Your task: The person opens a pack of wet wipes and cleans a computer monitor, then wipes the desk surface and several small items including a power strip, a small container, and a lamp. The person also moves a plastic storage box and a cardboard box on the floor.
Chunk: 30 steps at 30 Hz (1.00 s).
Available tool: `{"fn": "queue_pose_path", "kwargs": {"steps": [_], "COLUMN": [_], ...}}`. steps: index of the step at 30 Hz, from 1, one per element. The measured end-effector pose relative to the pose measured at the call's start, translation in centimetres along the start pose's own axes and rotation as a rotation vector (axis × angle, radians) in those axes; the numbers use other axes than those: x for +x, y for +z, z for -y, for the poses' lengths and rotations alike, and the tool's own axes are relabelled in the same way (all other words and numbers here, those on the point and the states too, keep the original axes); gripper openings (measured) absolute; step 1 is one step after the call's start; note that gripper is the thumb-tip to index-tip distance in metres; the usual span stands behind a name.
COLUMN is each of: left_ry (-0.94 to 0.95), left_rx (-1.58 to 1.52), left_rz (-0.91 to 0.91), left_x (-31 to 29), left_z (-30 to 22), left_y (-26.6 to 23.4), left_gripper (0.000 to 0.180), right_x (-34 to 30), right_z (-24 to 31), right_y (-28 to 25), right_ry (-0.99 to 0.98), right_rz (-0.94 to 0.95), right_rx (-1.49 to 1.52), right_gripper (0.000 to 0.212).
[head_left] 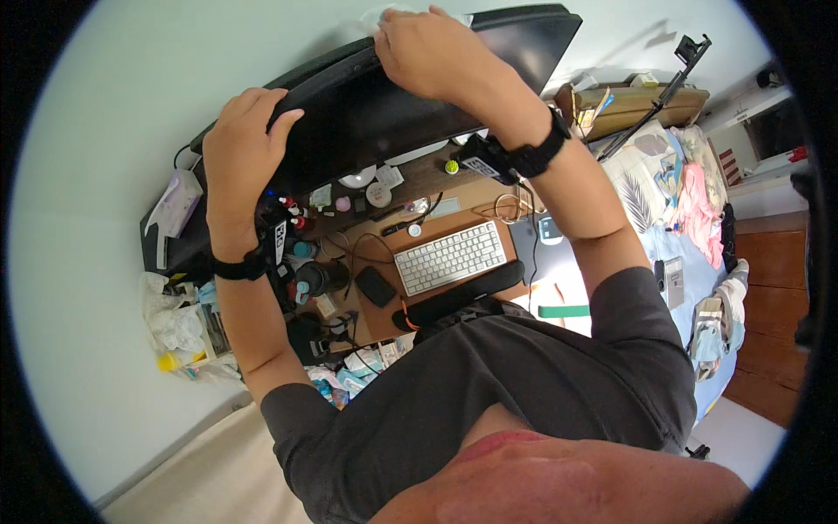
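Observation:
A wide black monitor (340,122) stands tilted across the far side of the desk. My left hand (249,144) grips its upper edge near the left end, thumb on the screen side and fingers at the rim. Further right along the same edge, my right hand (432,52) presses a white tissue (377,16) against the top of the monitor. Bits of the tissue show past the fingers; the rest lies hidden under the hand. Both wrists wear black straps with a tag.
Below the monitor, the desk holds a white keyboard (449,258), a black wrist rest (458,295), a black mouse (375,286), a dark bottle (321,279) and loose cables. A tissue pack (179,203) sits at the left. On the right are a bed (676,253) with clothes and a black stand arm (655,105).

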<state>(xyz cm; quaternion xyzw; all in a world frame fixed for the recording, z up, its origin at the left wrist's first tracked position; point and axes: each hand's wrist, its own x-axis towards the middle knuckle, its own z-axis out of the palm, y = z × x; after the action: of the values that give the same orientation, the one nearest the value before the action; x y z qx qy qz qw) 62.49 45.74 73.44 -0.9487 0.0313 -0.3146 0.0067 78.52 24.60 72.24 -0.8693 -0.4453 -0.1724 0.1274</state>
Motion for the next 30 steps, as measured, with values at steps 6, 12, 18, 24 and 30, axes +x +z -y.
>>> {"fn": "queue_pose_path", "kwargs": {"steps": [6,12,18,24,30], "left_ry": [0.036,0.028,-0.005,-0.013,0.003], "left_rx": [0.046,0.067,0.038,0.028,0.064], "left_rz": [-0.010,0.041,0.010,-0.007,-0.012], "left_x": [0.3,0.4,0.2,0.4,0.6], "left_z": [0.7,1.1,0.7,0.6,0.5], "left_y": [0.5,0.8,0.4,0.5,0.2], "left_gripper": [0.028,0.027,0.026,0.029,0.029], "right_x": [2.5,1.4,-0.9,-5.4,-5.5], "right_z": [2.6,8.2,6.5,-2.5,-4.2], "right_y": [1.8,2.7,4.0,0.0,-0.8], "right_ry": [-0.070,-0.282,-0.279,-0.210,-0.163], "right_rz": [0.007,-0.257,-0.490,-0.475,-0.434], "right_rx": [-0.060,0.136,0.140,0.046,0.165], "right_gripper": [0.028,0.031,0.041,0.022,0.017]}}
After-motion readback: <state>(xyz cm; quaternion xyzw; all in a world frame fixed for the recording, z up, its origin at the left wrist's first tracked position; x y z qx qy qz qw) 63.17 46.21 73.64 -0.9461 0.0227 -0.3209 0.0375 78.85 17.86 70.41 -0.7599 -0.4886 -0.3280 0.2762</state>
